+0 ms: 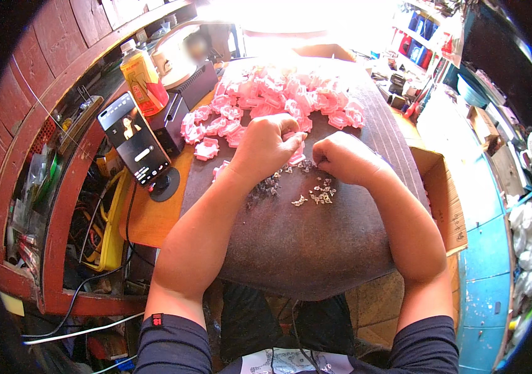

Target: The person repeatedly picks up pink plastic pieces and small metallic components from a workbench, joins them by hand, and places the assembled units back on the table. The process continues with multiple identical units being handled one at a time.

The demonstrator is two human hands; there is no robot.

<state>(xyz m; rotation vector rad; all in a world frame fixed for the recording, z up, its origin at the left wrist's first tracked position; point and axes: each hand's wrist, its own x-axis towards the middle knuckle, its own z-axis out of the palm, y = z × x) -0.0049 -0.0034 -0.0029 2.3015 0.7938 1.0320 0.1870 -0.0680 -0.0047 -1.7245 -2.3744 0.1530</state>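
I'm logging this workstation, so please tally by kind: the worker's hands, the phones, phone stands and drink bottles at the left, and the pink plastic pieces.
Left hand and right hand: 2
Smartphone: 1
Phone stand: 1
Drink bottle: 1
Pink plastic pieces: heaped and overlapping, not countable
Total without those: 5

Left hand [271, 143]: bare; fingers curled under, thumb [293, 143] brought toward the bent forefinger in a pinch, tips directed rightward. Right hand [348, 159]: bare; back uppermost, fingers folded inward, tips directed left, thumb largely hidden. Hands near each other but apart, the left slightly farther forward. Left forearm [206, 221]: bare, slanting forward and inward. Right forearm [403, 212]: bare, likewise slanting inward. Both elbows: bent, set wide of the torso.
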